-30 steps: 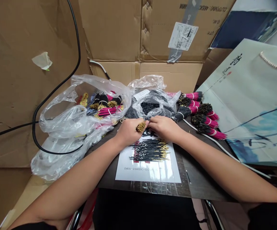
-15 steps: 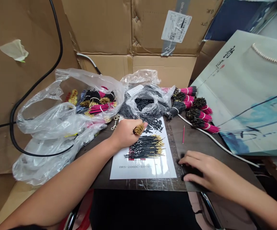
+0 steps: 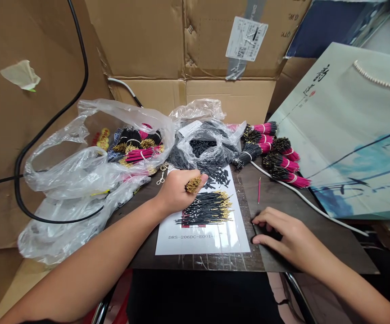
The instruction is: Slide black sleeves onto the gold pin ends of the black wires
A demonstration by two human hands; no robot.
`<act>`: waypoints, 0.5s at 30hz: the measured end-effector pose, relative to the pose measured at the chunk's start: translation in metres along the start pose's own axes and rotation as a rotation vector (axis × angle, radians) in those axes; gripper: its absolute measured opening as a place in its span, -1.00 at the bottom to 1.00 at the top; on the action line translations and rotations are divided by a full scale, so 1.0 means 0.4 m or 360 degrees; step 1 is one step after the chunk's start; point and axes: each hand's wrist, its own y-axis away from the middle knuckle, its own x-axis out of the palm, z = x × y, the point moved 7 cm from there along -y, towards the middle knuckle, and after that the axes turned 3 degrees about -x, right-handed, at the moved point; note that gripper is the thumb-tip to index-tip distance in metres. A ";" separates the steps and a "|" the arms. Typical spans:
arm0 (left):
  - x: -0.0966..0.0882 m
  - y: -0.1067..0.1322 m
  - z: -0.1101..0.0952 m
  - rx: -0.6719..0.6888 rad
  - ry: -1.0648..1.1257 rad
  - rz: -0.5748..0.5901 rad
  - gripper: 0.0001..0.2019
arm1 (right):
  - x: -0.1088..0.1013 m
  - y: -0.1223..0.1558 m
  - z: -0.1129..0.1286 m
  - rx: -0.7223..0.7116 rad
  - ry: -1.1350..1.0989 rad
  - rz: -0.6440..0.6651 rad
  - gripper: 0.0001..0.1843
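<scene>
The front edge of the dark table (image 3: 342, 243) runs just beyond the person's lap, and both forearms reach in over it. Near that edge, the right hand (image 3: 283, 229) is low over the tabletop, thumb and fingers parted; whether its fingertips touch anything cannot be told. A strip of tabletop separates it from a white sheet (image 3: 227, 243), whose near edge lies close to the table's. Inside the sheet's side edges, loose black wires (image 3: 205, 208) lie roughly parallel, gold ends to the right. At their far left, the left hand (image 3: 174, 193) is closed around a gold-ended bundle (image 3: 193, 184). One pink stick (image 3: 259, 191) lies between the sheet and a white cable (image 3: 303, 204). Short black tubes (image 3: 222, 178) are scattered at the sheet's far end, near the left hand. Beyond, tied wire bundles (image 3: 287, 163) sit beside the cable, while a clear bag (image 3: 183, 150) and a crumpled plastic bag (image 3: 60, 166) take up room before the cardboard (image 3: 141, 40).
</scene>
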 end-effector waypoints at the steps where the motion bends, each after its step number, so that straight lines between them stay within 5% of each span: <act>1: 0.005 0.002 0.002 -0.0080 0.0195 0.0041 -0.54 | 0.002 -0.002 -0.002 0.0023 -0.0031 0.0007 -0.75; 4: 0.062 0.023 -0.004 -0.0453 0.1220 0.0458 -0.49 | 0.006 -0.009 -0.012 0.0152 -0.0145 0.0003 -0.78; 7: 0.115 0.065 -0.069 -0.0613 0.2063 0.1019 -0.48 | 0.010 -0.024 -0.012 0.0240 -0.0295 0.0034 -0.82; 10: 0.131 0.101 -0.120 -0.0653 0.2340 0.1333 -0.49 | 0.000 -0.048 -0.006 0.0261 -0.0401 0.0015 -0.82; 15: 0.138 0.129 -0.148 -0.0734 0.2407 0.1548 -0.58 | -0.056 -0.103 0.006 0.0280 -0.0693 -0.0159 -0.68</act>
